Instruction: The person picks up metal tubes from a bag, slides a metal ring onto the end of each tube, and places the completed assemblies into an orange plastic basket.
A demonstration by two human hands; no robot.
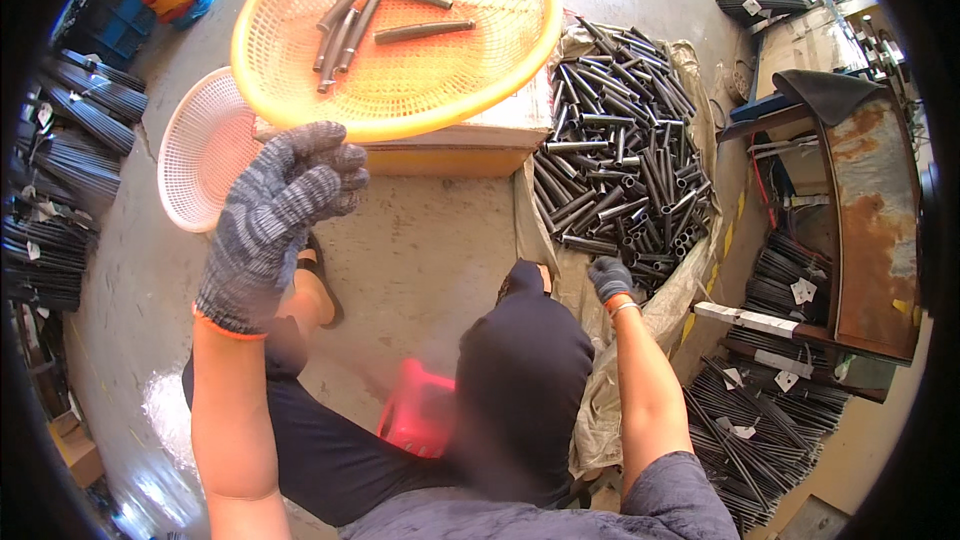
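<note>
While the left hand (283, 202), in a grey knit glove with an orange cuff, is raised with its grip released and fingers loosely curled on nothing, it hangs just below the rim of the yellow basket (520, 60). Basket contents: a few dark metal tubes (345, 25), lying loose, the basket resting on a cardboard box (470, 145). The right hand (610, 278), gloved alike, reaches into the heap of tubes (620, 155) on a sack on the floor; whether it grasps one cannot be told.
</note>
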